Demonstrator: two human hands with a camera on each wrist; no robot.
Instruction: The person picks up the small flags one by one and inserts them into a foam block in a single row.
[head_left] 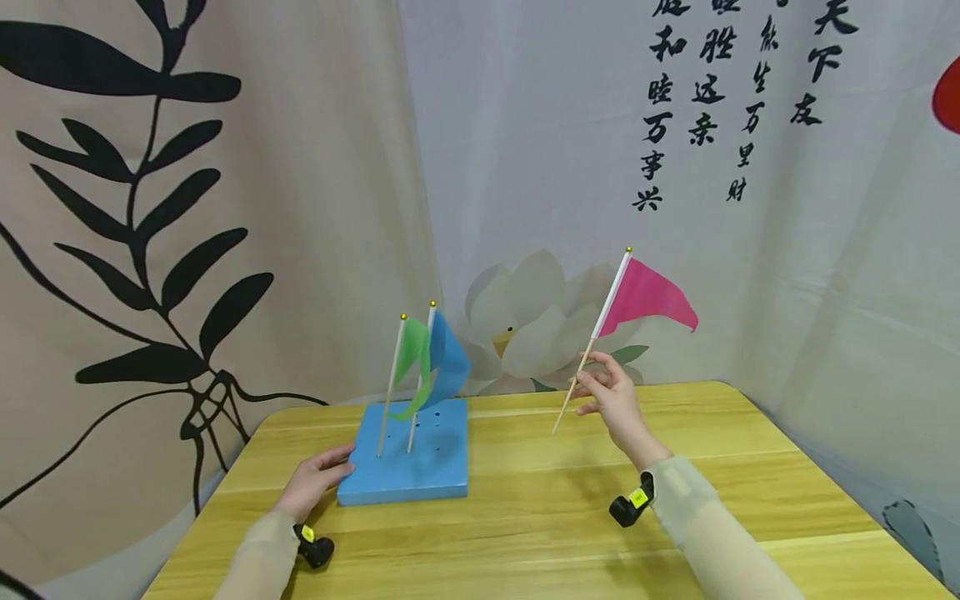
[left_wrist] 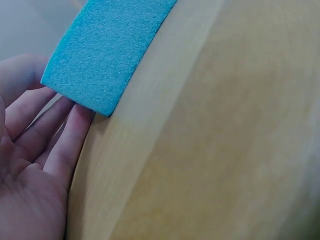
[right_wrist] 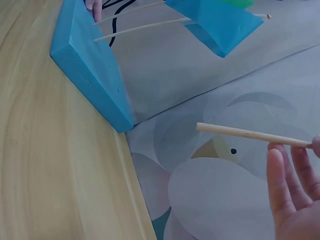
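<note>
In the head view my right hand pinches the thin wooden stick of a pink flag between thumb and fingers. The flag is raised and leans right, and its bare lower stick end points down towards the table. My left hand rests against the left side of a blue foam block, its fingers fairly straight along the edge. A green flag and a blue flag stand in the block, both tilted slightly to the right. Several small holes show in its top.
The block lies on a wooden table, left of its middle, near the back edge. Behind the table hangs a cloth backdrop with printed leaves, a flower and writing. A small black camera is strapped to each wrist.
</note>
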